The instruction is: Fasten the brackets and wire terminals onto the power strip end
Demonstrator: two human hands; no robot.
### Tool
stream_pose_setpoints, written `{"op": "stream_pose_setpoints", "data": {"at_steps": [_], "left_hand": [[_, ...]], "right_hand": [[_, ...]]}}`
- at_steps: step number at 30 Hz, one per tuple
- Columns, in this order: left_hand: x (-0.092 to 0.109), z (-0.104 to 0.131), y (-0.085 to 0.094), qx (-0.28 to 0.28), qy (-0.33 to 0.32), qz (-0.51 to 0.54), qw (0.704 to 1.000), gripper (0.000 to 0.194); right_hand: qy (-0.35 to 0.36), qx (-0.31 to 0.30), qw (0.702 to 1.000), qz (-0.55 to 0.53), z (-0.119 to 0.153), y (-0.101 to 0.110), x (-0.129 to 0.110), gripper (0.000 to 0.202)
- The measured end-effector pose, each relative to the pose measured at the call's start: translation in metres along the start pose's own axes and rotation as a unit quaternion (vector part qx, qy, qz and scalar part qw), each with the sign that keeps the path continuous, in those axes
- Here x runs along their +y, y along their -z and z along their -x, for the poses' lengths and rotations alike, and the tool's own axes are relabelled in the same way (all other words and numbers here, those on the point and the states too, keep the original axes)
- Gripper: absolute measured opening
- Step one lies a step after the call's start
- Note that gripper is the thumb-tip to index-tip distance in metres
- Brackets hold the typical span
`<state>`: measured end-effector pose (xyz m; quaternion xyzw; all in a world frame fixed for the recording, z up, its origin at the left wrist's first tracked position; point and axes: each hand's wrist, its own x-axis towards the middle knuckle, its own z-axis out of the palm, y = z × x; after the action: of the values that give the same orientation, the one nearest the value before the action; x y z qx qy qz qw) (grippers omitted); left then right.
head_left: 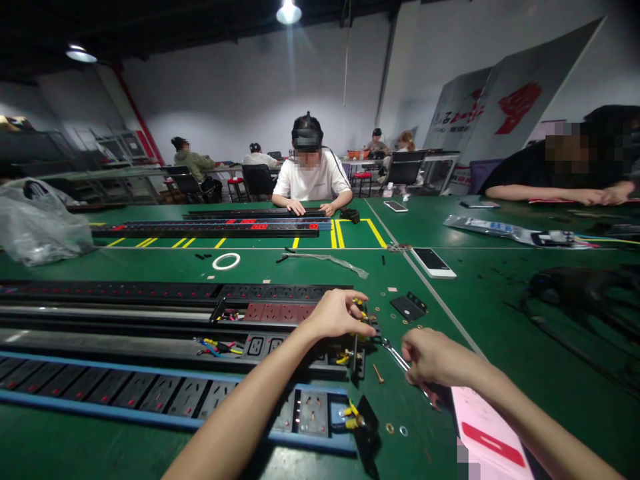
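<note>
Several long socket strips are laid side by side across the left half of the frame, below a crumpled, translucent plastic bag (43, 223). In the lower left, the blue-edged strip (105, 387) is seen as a rigid rail lined with square, matt black sockets. Above it, black-edged strips (125, 291) are set close together, one fitted with dark red sockets (287, 312). Such strips are judged fairly heavy, stiff and awkward in their length; they are best held by the side rails, away from the softer, easily strained wires (220, 347).

Near the centre, the left hand (333, 313) is bent over the right ends of the black-edged strips, thumb and forefinger parted beside a black end fitting (375, 327); whether anything is pinched cannot be told, as the contact is partly hidden. Just below, a slim, brass-coloured bolt (379, 373) is left loose on the smooth green tabletop (415, 427).

Right of centre, a shiny wrench (396, 355) is grasped in the curled fingers of the right hand (435, 357), its head angled towards the fittings. It is judged light, hard and slightly slippery, best held by the shank. In the lower right, a glossy pink item (487, 423) is partly overlapped by the right forearm.
</note>
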<state>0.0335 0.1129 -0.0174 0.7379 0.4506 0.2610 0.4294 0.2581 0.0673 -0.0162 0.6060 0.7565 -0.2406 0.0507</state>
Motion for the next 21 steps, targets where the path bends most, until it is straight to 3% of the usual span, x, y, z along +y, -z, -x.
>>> {"op": "stream_pose_setpoints", "data": {"at_steps": [7,12,15,21], "left_hand": [[0.0,0.0,0.0,-0.002,-0.002,0.001,1.0,0.084],[0.0,-0.001,0.0,0.0,0.0,0.002,1.0,0.083],[-0.001,-0.001,0.0,-0.001,0.0,0.006,1.0,0.083],[0.0,-0.001,0.0,-0.001,-0.003,0.002,1.0,0.082]], "right_hand": [[-0.021,-0.043,0.988,-0.146,-0.011,-0.004,0.011,0.012],[-0.006,0.005,0.962,-0.272,-0.013,0.003,0.019,0.01],[0.032,0.053,0.921,-0.385,-0.007,0.015,0.012,0.013],[0.067,0.14,0.797,-0.584,0.004,0.03,-0.002,0.028]]}}
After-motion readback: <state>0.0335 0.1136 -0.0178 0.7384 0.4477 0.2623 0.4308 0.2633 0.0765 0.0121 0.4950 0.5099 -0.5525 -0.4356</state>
